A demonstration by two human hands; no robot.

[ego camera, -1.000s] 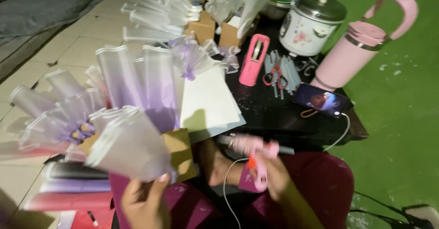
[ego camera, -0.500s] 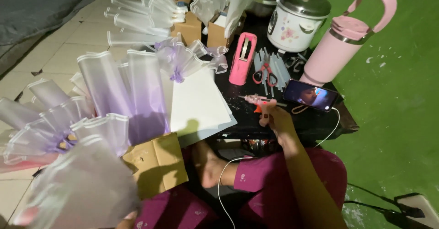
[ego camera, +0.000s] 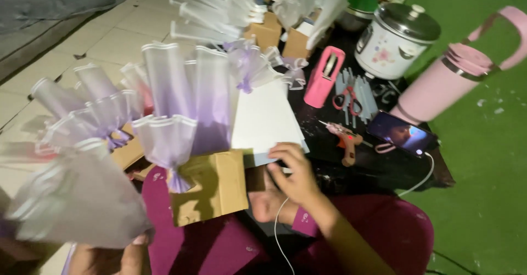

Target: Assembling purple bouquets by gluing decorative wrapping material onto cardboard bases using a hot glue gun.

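Right hand on white paper sheets — long axis running away from the person.

- The tissue cones are fading from white down to purple.
- The tape dispenser is showing bright pink.
- The tumbler is showing pale pink with a silver band.
- The rice cooker is wearing white with a small floral print.
- The glue gun is showing orange-pink.
- The floor mat is glowing green.
- The cardboard box is showing plain brown.
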